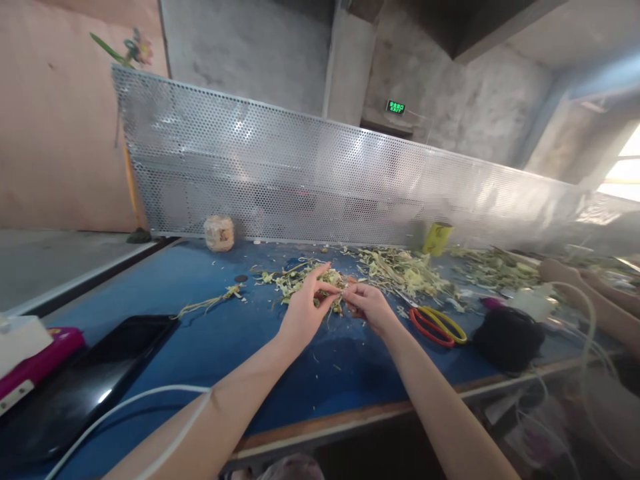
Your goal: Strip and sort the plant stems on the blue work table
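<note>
Over the blue table, my left hand and my right hand meet at the fingertips. Both are closed in a pinch, apparently on one small pale-green plant piece, mostly hidden by the fingers. Just behind my left hand lies a loose heap of dry, pale-green plant bits. A larger heap of the same leafy stuff spreads beyond my right hand. Scissors with one red and one yellow handle lie right of my right hand. A small tied plant bunch rests to the left.
A black phone and a magenta-and-white power strip lie at left, with a white cable crossing to my left forearm. A perforated metal screen backs the table. At right are a black bundle and another person's arm.
</note>
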Action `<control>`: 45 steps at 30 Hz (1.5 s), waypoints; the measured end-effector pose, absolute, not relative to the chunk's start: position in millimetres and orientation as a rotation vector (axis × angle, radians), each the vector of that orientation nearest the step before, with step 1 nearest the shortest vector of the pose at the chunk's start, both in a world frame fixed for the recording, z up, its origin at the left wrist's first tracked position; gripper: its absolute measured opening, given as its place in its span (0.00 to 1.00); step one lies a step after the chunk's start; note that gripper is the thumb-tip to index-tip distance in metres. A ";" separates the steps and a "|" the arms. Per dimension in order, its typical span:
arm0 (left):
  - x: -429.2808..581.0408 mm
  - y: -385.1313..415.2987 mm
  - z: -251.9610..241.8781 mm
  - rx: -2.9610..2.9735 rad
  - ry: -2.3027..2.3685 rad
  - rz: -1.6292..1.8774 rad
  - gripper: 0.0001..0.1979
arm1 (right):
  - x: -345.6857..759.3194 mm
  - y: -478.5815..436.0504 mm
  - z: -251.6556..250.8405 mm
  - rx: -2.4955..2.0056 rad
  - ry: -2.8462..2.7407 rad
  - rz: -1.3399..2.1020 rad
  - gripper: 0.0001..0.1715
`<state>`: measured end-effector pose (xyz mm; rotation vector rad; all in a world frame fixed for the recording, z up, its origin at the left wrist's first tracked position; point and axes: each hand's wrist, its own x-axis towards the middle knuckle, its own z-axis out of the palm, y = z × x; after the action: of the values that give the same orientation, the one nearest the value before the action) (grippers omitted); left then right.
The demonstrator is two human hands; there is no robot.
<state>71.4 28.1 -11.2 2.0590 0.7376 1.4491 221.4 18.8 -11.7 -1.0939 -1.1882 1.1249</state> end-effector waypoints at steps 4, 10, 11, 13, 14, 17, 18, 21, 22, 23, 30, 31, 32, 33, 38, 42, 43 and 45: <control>71.4 28.7 -11.7 2.052 0.736 1.474 0.26 | 221.6 18.8 -11.7 -1.050 -1.208 1.144 0.19; 71.5 29.1 -12.3 2.090 0.791 1.451 0.26 | 222.7 22.4 -16.1 -1.033 -1.232 1.138 0.19; 71.4 29.0 -12.4 2.088 0.800 1.450 0.25 | 222.4 22.7 -16.6 -1.019 -1.231 1.139 0.19; 71.2 28.8 -12.6 2.073 0.811 1.456 0.26 | 221.0 22.5 -17.1 -1.001 -1.225 1.134 0.18; 71.0 28.8 -12.8 2.064 0.815 1.461 0.26 | 220.1 22.2 -17.1 -0.998 -1.221 1.126 0.18; 70.9 29.1 -13.4 2.031 0.834 1.472 0.26 | 217.0 21.7 -17.2 -1.004 -1.216 1.097 0.18; 71.1 29.4 -13.6 2.018 0.844 1.478 0.26 | 215.9 21.8 -17.3 -1.008 -1.215 1.091 0.18; 72.5 30.4 -13.5 1.991 0.883 1.506 0.25 | 213.1 22.7 -17.8 -1.006 -1.205 1.064 0.19; 73.2 30.8 -13.2 1.981 0.900 1.508 0.24 | 212.4 23.1 -17.8 -0.998 -1.202 1.050 0.19; 73.9 31.2 -12.8 1.968 0.919 1.504 0.24 | 211.7 23.4 -17.8 -0.993 -1.204 1.034 0.18; 73.4 37.4 -11.2 1.787 0.940 1.463 0.27 | 212.3 25.1 -18.3 -1.099 -1.383 0.726 0.13; 72.6 38.5 -11.3 1.775 0.933 1.449 0.28 | 213.2 25.1 -19.0 -1.104 -1.441 0.650 0.11; 71.7 39.4 -11.5 1.769 0.924 1.435 0.28 | 214.2 25.0 -19.7 -1.111 -1.504 0.552 0.09; 71.0 40.1 -11.7 1.767 0.917 1.422 0.28 | 215.4 24.8 -20.4 -1.121 -1.566 0.439 0.07; 69.8 40.4 -11.5 1.776 0.914 1.402 0.28 | 220.2 22.5 -21.0 -1.132 -1.792 0.067 0.06; 69.5 38.9 -10.8 1.812 0.928 1.381 0.27 | 221.4 21.3 -20.3 -1.118 -1.853 0.011 0.06; 69.3 38.7 -10.7 1.819 0.935 1.370 0.27 | 221.5 21.4 -20.5 -1.110 -1.861 0.004 0.06; 68.8 38.5 -10.7 1.822 0.949 1.347 0.26 | 221.8 21.9 -21.3 -1.086 -1.865 -0.005 0.06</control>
<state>68.8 38.5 -10.7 1.8216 0.9488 1.3467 221.8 21.9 -21.3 -1.0862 -1.8647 -0.0052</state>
